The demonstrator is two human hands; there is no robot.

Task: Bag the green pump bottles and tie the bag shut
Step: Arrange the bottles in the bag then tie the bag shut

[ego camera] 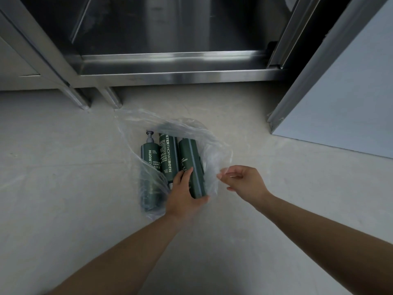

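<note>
Three dark green pump bottles lie side by side on the pale floor inside a clear plastic bag [209, 153]. The left bottle [150, 154] shows its grey pump at the far end. The middle bottle [169, 157] carries white lettering. My left hand [184, 196] is wrapped around the base of the right bottle [191, 162], inside the bag's mouth. My right hand [244, 179] pinches the bag's right edge between thumb and fingers, lifted a little off the floor. The pumps of the middle and right bottles are hidden under crumpled plastic.
A stainless steel cabinet [170, 67] with an open lower compartment stands just beyond the bag. Its open door [344, 92] juts out at the right. Two steel legs [110, 99] stand left of the bag's far end. Pale floor [63, 167] spreads left and near.
</note>
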